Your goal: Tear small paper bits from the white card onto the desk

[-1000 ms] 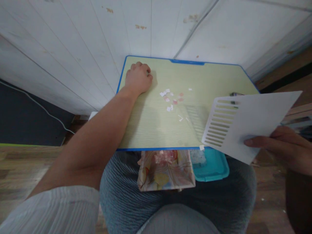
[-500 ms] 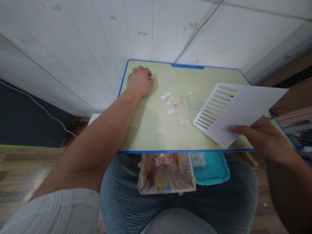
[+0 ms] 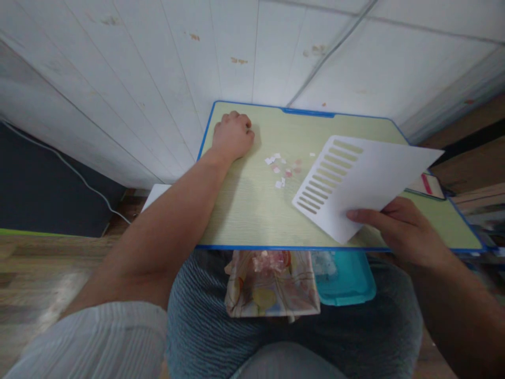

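Note:
In my right hand is a stiff white sheet with a row of rounded slots along its left side. My thumb lies on its face and the fingers are behind it, hidden. The sheet is tilted above the table, its left corner close to the tabletop. Small white and pinkish paper scraps are scattered just left of that corner. My left hand rests on the table's far left part, fingers curled into a loose fist, with nothing seen in it.
On my lap, below the table's blue front edge, sit a patterned fabric-covered box with pinkish bits inside and a turquoise tray holding whitish material. A phone lies at the table's right. A white plank wall with a cable stands behind.
My right hand has brought the slotted sheet leftward, closer to the scraps, and it now covers the thin white strips. The phone at the right shows more. My left hand stays in place.

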The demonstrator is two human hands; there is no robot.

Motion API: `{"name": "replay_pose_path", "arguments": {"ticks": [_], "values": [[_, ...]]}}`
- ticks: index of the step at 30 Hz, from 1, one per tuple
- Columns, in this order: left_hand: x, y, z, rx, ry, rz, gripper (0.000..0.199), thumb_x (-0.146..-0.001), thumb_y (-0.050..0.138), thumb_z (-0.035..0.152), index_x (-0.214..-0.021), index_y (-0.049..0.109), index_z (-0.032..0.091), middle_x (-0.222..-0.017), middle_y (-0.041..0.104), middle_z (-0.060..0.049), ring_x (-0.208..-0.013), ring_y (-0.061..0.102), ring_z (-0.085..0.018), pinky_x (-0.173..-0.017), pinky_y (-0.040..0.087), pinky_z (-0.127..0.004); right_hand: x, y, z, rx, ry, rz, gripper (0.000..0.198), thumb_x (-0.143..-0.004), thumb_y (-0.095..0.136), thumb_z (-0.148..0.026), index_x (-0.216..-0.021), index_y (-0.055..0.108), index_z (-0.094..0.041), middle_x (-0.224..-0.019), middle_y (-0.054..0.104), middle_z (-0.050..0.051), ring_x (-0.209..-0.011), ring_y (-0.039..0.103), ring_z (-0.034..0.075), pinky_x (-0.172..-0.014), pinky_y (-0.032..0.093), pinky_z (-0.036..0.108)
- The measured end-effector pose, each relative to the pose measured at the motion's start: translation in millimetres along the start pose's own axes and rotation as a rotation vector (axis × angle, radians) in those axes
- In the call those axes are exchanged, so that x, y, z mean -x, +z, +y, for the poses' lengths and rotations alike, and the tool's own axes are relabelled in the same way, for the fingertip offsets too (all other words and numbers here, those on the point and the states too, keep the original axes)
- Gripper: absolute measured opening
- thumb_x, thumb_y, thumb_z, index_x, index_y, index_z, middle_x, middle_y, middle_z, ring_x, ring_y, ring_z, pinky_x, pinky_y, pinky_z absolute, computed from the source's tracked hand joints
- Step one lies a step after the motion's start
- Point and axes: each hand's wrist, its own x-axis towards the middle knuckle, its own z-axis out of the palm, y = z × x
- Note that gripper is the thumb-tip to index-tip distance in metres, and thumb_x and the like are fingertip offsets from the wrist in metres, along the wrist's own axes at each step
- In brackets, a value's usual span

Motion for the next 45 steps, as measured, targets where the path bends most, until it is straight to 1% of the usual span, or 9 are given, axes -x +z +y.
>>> {"name": "replay_pose_path", "arguments": {"ticks": [2, 5, 14, 19, 23, 28, 33, 38, 45], "values": [[0.7, -0.4, 1.3, -0.017, -0.006, -0.008, 0.034, -0.109, 0.066, 0.029, -0.138, 0.085, 0.026, -0.154, 0.078, -0.017, -0.155, 0.063, -0.043, -0.136, 0.052, -0.060, -17.2, 7.3, -2.5, 0.031, -0.034, 0.024, 0.020, -0.082, 0.093, -0.042, -0.072, 0.084, -0.026, -0.081, 0.087, 0.006, -0.072, 0.078, 0.029, -0.067, 0.065, 0.038], [1.9, -0.3, 1.5, -0.024, 0.007, -0.002, 0.034, -0.110, 0.065, 0.027, -0.138, 0.084, 0.025, -0.153, 0.078, -0.017, -0.153, 0.064, -0.042, -0.135, 0.052, -0.059, -39.1, 15.2, -5.6, 0.099, -0.076, -0.003, 0.029, -0.083, 0.089, -0.048, -0.066, 0.075, -0.029, -0.071, 0.079, 0.005, -0.065, 0.072, 0.028, -0.060, 0.059, 0.039], [5.3, -5.7, 8.7, -0.067, -0.001, -0.025, 0.032, -0.110, 0.065, 0.022, -0.135, 0.084, 0.021, -0.154, 0.077, -0.017, -0.153, 0.064, -0.041, -0.133, 0.052, -0.057, -49.6, 23.3, -10.6, 0.210, -0.076, -0.066, 0.029, -0.084, 0.088, -0.054, -0.074, 0.076, -0.030, -0.074, 0.080, 0.006, -0.073, 0.077, 0.033, -0.063, 0.060, 0.042], [3.4, -2.8, 5.2, -0.037, 0.009, -0.014, 0.033, -0.110, 0.066, 0.025, -0.137, 0.084, 0.025, -0.153, 0.078, -0.015, -0.152, 0.064, -0.041, -0.133, 0.053, -0.057, -43.4, 7.4, -20.9, 0.240, -0.066, -0.213, 0.030, -0.084, 0.090, -0.057, -0.075, 0.080, -0.030, -0.077, 0.081, 0.004, -0.079, 0.078, 0.033, -0.070, 0.065, 0.043], [3.5, -3.0, 5.6, -0.037, 0.001, -0.025, 0.033, -0.111, 0.066, 0.026, -0.139, 0.084, 0.026, -0.155, 0.077, -0.015, -0.153, 0.064, -0.040, -0.133, 0.052, -0.055, -36.4, -15.2, -26.3, 0.272, -0.033, -0.325, 0.030, -0.085, 0.092, -0.056, -0.077, 0.084, -0.029, -0.078, 0.083, 0.003, -0.077, 0.078, 0.032, -0.067, 0.065, 0.041], [6.5, -7.9, 13.3, -0.110, -0.013, -0.043, 0.034, -0.112, 0.062, 0.021, -0.137, 0.085, 0.020, -0.156, 0.076, -0.018, -0.154, 0.065, -0.040, -0.133, 0.053, -0.055, -39.8, -4.0, -27.1, 0.199, -0.092, -0.190, 0.024, -0.085, 0.093, -0.055, -0.086, 0.089, -0.032, -0.091, 0.088, 0.004, -0.094, 0.083, 0.036, -0.085, 0.069, 0.047], [5.9, -5.5, 10.5, -0.057, -0.003, -0.024, 0.035, -0.111, 0.064, 0.022, -0.140, 0.084, 0.024, -0.154, 0.078, -0.016, -0.154, 0.065, -0.040, -0.134, 0.053, -0.057, -48.7, 24.4, -24.4, 0.191, -0.087, -0.187, 0.027, -0.085, 0.091, -0.055, -0.077, 0.081, -0.032, -0.076, 0.081, 0.005, -0.083, 0.079, 0.035, -0.072, 0.066, 0.045], [5.3, -5.7, 9.9, -0.065, -0.005, -0.022, 0.034, -0.109, 0.063, 0.021, -0.135, 0.085, 0.023, -0.155, 0.078, -0.017, -0.153, 0.066, -0.041, -0.133, 0.053, -0.059, -45.4, 19.3, -21.2, 0.206, -0.080, -0.178, 0.026, -0.084, 0.088, -0.053, -0.073, 0.078, -0.032, -0.074, 0.080, 0.004, -0.070, 0.072, 0.030, -0.062, 0.058, 0.041], [6.4, -9.4, 11.8, -0.003, -0.035, -0.046, 0.037, -0.105, 0.069, 0.027, -0.138, 0.085, 0.028, -0.158, 0.076, -0.016, -0.158, 0.062, -0.044, -0.137, 0.049, -0.063, -45.3, 20.1, -21.6, 0.213, -0.063, -0.118, 0.028, -0.082, 0.089, -0.054, -0.073, 0.075, -0.032, -0.073, 0.078, 0.005, -0.075, 0.074, 0.033, -0.066, 0.060, 0.043]]}}
